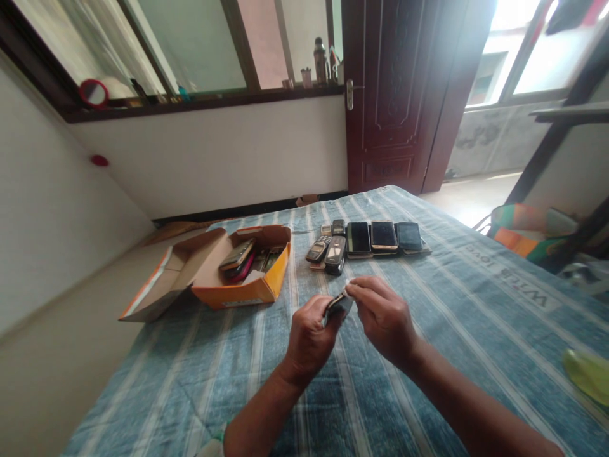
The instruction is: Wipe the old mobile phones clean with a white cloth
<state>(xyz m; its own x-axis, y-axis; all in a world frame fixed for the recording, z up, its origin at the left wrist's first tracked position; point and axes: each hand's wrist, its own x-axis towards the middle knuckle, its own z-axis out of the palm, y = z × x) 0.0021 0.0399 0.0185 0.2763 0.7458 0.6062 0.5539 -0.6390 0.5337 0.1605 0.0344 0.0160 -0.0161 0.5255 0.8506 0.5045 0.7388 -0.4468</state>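
Note:
My left hand (311, 336) is closed around a dark mobile phone (339, 304), held tilted above the bed. My right hand (383, 320) pinches a small white piece (348, 289) that looks like tissue, against the phone's upper end. Just beyond my hands lie phones in rows and stacks: keypad phones (335, 251) on the left, then a black touchscreen phone (358, 238), a gold-edged one (384, 235) and a dark one (409, 236). To the left, an open orange cardboard box (247, 295) holds several more phones (238, 255).
A blue striped cover (457, 343) lies over the bed, its far edge near a dark red door (397, 95). The box's lid (176, 273) is folded out leftward. A yellow-green object (587, 374) sits at the right. Bottles and a mirror (94, 94) line the windowsill.

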